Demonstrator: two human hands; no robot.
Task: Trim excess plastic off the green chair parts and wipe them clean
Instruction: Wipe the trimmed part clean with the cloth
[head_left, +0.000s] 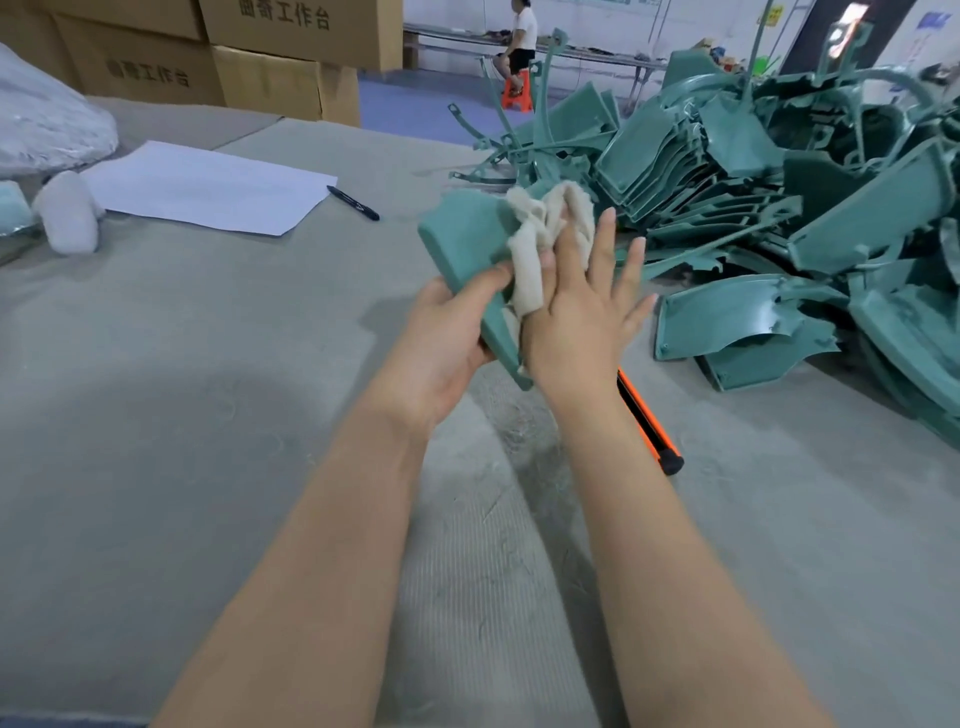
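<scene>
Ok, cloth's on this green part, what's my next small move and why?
Probably slide the cloth along the green part: your right hand presses it flat there, your left hand grips the part, and the orange tool lies aside on the table.

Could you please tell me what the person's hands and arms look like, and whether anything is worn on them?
The left hand and right hand are bare: no gloves, rings, watch or wristband show. No sleeve is in view either, right down to the frame's bottom edge.
</scene>
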